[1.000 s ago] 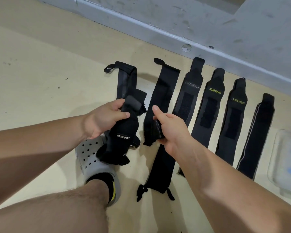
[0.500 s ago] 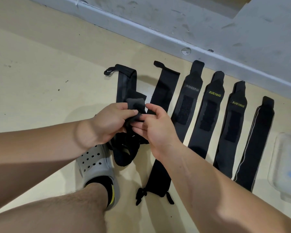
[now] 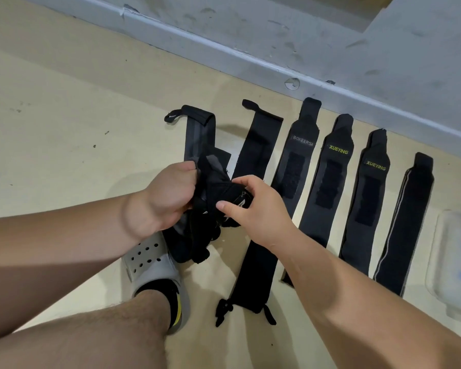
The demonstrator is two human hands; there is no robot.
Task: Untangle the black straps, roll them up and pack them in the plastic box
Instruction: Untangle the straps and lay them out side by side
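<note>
Your left hand (image 3: 168, 198) grips the tangled strap bundle (image 3: 210, 182), fingers curled round it and fingertips hidden in the fabric. Your right hand (image 3: 258, 209) pinches the same bundle between thumb and curled fingers. The bundle's bunched lower end hangs by a grey shoe (image 3: 149, 259); contact cannot be told. Six flat straps (image 3: 333, 169) lie side by side near the far edge of the floor (image 3: 64, 115), the leftmost partly covered by the bundle. The plastic box (image 3: 453, 262) sits right of the row, cut off by the frame.
</note>
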